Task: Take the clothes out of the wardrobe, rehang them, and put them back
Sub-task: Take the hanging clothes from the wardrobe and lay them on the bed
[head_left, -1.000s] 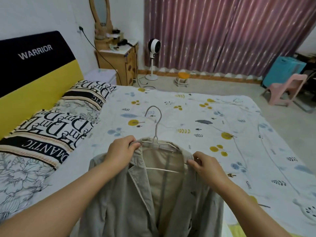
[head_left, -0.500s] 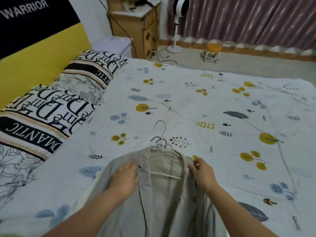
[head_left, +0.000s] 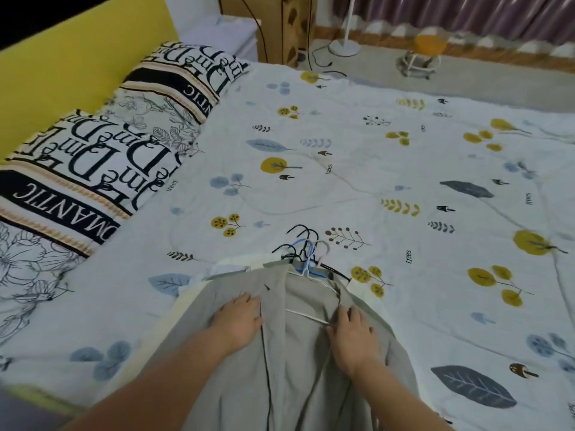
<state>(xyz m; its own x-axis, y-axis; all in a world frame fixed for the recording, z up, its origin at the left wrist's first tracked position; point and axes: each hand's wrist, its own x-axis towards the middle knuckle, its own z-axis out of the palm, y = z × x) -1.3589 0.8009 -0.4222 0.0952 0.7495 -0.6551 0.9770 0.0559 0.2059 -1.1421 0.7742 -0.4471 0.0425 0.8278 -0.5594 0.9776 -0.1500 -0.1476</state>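
Left grip [head_left: 238,320] flat on jacket [head_left: 298,368] | right grip [head_left: 350,332] unclear | hangers [head_left: 306,247] overlapped

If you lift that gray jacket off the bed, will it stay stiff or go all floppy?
Probably floppy: the gray jacket lies in soft folds and creases on the bed. The white hanger inside may hold its shoulders up, while the rest would likely droop. It looks thin, so probably light.

Grey jacket [head_left: 236,384]: matt woven cloth, slightly creased. Hangers [head_left: 306,253]: thin smooth wire-like hooks, black, blue, pale, coating looks plastic. Bed sheet [head_left: 357,169]: soft matt printed cloth. Pillows [head_left: 77,169]: printed cloth. Headboard [head_left: 68,66]: smooth matt yellow.
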